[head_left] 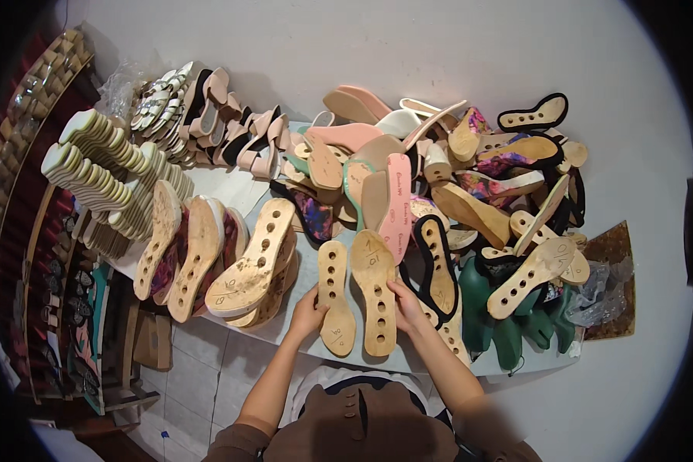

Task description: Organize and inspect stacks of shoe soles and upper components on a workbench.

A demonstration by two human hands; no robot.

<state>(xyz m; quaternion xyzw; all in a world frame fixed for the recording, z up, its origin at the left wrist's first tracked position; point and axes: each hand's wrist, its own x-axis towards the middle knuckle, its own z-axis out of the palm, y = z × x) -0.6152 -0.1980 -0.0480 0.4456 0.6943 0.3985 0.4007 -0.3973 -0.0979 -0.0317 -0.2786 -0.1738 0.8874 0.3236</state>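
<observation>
My left hand grips the edge of a pale wooden shoe sole, its wide end toward me. My right hand is closed on the side of a second wooden shoe sole, turned the opposite way with its wide end away from me. Both soles stand side by side at the table's front edge, with a row of round holes and handwritten marks on each. Just beyond lies a pink strip. Beside my right hand is a black-edged sole with holes.
Wooden wedge soles lean in a row at the left. Behind them are stacked cream soles and strappy sandals. A heap of wedges covers the right, with green shoe lasts near the front. Shelves line the far left.
</observation>
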